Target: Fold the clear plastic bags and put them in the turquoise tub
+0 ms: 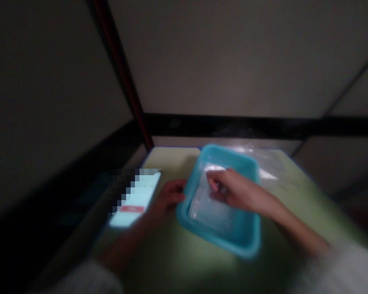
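A turquoise plastic basket [253, 228] sits at a slant on the table. Inside it lies a clear, shiny plastic packet [213, 214], its contents too blurred to make out. My left hand [170, 198] grips the basket's left rim, thumb and fingers closed against it. Reaching in over the right side, my right hand [233, 188] hovers above or touches the packet; I cannot tell which. Its fingers are curled together, with a small pinkish spot at the tips. Whether that is a fingertip or something held is unclear.
A phone [136, 196] with a lit screen and a red bar lies left of the basket. Crumpled clear plastic [268, 163] rests behind it to the right. The yellow-green table [171, 159] ends near a pale wall [233, 61]. The scene is dim and blurred.
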The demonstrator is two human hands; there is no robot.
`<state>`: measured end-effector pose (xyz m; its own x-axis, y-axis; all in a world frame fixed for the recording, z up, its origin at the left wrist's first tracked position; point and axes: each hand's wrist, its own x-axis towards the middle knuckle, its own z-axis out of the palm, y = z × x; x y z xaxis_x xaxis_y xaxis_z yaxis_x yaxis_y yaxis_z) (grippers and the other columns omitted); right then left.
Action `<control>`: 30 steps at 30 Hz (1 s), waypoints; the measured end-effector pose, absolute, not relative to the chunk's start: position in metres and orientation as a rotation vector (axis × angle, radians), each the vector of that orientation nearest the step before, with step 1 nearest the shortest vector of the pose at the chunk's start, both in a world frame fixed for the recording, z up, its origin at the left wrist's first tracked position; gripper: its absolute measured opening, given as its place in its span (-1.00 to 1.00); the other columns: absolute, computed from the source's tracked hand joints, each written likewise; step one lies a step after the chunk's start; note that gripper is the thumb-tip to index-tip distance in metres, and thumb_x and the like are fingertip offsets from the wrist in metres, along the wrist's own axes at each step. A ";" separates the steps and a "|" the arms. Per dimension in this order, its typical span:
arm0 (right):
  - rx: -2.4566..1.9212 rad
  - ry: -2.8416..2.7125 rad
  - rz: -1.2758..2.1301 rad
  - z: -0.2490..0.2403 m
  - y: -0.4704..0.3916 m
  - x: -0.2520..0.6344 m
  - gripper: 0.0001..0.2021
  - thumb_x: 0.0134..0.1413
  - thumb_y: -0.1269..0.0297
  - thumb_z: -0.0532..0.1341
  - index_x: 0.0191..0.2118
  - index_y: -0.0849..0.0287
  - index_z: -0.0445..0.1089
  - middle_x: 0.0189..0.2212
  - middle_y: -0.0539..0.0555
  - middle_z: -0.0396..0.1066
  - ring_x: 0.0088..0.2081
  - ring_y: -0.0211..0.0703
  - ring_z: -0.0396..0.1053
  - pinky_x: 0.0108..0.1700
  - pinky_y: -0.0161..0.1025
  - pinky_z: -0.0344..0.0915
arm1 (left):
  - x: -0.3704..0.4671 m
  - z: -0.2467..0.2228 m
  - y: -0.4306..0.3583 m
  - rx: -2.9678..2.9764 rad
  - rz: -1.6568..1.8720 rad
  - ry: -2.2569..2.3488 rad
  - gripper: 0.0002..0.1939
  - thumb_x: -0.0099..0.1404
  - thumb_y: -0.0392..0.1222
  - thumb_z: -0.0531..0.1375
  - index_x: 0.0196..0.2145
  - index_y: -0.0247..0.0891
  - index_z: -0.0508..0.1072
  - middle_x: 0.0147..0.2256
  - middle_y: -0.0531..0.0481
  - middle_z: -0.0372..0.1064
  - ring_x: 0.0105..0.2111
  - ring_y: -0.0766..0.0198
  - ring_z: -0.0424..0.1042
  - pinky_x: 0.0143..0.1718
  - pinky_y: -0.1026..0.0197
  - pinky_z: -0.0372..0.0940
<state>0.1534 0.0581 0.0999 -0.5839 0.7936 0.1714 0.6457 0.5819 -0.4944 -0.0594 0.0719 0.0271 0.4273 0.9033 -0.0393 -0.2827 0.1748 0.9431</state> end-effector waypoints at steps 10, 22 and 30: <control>-1.194 -2.438 0.574 0.094 0.055 0.143 -0.88 -0.09 0.51 0.20 -0.36 0.22 0.40 -0.37 0.08 0.43 -0.33 -0.15 0.36 -0.29 -0.26 0.22 | -0.058 0.031 0.069 1.014 0.906 0.757 -0.76 -0.22 -0.21 0.31 -0.51 -0.34 0.45 -0.57 0.05 0.35 -0.59 0.35 0.28 -0.58 0.34 0.14; -1.171 -2.707 0.413 0.095 0.051 0.153 -0.63 0.00 0.45 0.24 -0.01 0.22 0.36 -0.08 0.21 0.37 -0.06 0.03 0.31 -0.02 -0.07 0.23 | -0.060 0.028 0.068 1.007 0.930 0.775 -0.71 -0.23 -0.24 0.31 -0.44 -0.34 0.47 -0.54 0.05 0.39 -0.58 0.36 0.30 -0.57 0.35 0.16; -1.177 -2.772 -0.032 0.090 0.049 0.149 -0.73 0.04 0.41 0.23 -0.09 0.27 0.38 -0.09 0.28 0.27 -0.08 0.09 0.25 -0.07 0.03 0.21 | -0.061 0.029 0.068 1.075 0.880 0.753 -0.70 -0.17 -0.18 0.30 -0.41 -0.35 0.46 -0.55 0.05 0.37 -0.60 0.37 0.29 -0.59 0.35 0.15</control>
<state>0.1492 0.0485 0.0897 -0.6876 0.7148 0.1276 0.7176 0.6958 -0.0312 -0.0606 0.0676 0.0287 0.4581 0.8839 -0.0944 -0.2296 0.2203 0.9480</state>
